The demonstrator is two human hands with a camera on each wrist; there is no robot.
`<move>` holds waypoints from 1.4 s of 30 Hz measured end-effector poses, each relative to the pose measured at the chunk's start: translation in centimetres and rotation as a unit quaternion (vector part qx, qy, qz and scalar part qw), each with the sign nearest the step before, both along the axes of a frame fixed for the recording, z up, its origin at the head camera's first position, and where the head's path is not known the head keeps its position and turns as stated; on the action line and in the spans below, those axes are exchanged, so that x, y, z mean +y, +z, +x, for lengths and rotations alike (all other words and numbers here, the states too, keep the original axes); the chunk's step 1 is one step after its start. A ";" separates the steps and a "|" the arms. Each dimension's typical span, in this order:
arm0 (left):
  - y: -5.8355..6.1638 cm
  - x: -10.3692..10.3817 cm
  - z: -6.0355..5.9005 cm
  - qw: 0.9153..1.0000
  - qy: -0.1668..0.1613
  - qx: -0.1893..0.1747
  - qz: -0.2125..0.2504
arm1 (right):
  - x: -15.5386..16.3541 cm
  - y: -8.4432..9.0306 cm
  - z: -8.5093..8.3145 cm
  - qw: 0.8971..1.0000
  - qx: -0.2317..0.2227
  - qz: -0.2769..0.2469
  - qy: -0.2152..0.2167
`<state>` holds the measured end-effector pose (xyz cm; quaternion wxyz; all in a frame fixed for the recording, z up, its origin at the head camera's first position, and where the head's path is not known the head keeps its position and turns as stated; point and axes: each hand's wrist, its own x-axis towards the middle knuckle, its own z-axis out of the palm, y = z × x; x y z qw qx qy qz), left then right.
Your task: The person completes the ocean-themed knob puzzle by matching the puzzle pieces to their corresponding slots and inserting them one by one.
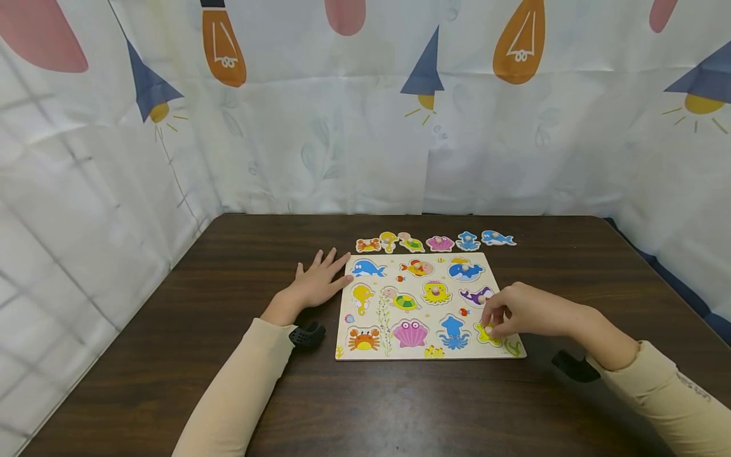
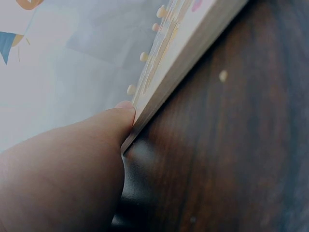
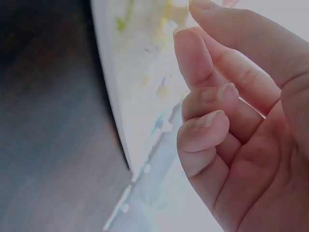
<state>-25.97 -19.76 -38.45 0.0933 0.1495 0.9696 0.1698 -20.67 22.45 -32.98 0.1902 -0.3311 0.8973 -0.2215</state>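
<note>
Right hand [image 1: 522, 312] pinches the peg of the light, stiff yellow piece [image 1: 487, 334] at the puzzle board [image 1: 425, 352]'s near-right corner, while left hand [image 1: 314, 284], fingers flat, steadies the board's left edge.

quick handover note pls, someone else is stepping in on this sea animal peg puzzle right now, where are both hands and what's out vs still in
Left hand: open, flat on the dark wooden table, fingertips against the left edge of the wooden sea animal puzzle board.
Right hand: pinching the yellow starfish piece at the board's bottom right slot.
Out: six pieces lie in a row on the table behind the board; matching printed slots look bare.
Still in the board with pegs: orange fish, blue whale, yellow round creature, purple-and-white fish, plus the starfish.
Whether the starfish is being lifted or seated cannot be told.
</note>
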 end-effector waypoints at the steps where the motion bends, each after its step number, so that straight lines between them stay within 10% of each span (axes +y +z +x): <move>1: 0.0 0.0 0.0 1.000 0.000 0.001 0.000 | 0.1 0.2 -0.1 1.000 0.002 -0.002 0.000; 17: 0.0 -0.1 -0.1 1.000 -0.002 0.006 0.000 | 1.8 4.4 -3.7 0.991 0.113 -0.012 -0.069; 42: 0.0 0.1 0.1 1.000 0.000 0.007 0.002 | 0.9 1.1 -12.0 0.977 0.114 -0.075 -0.162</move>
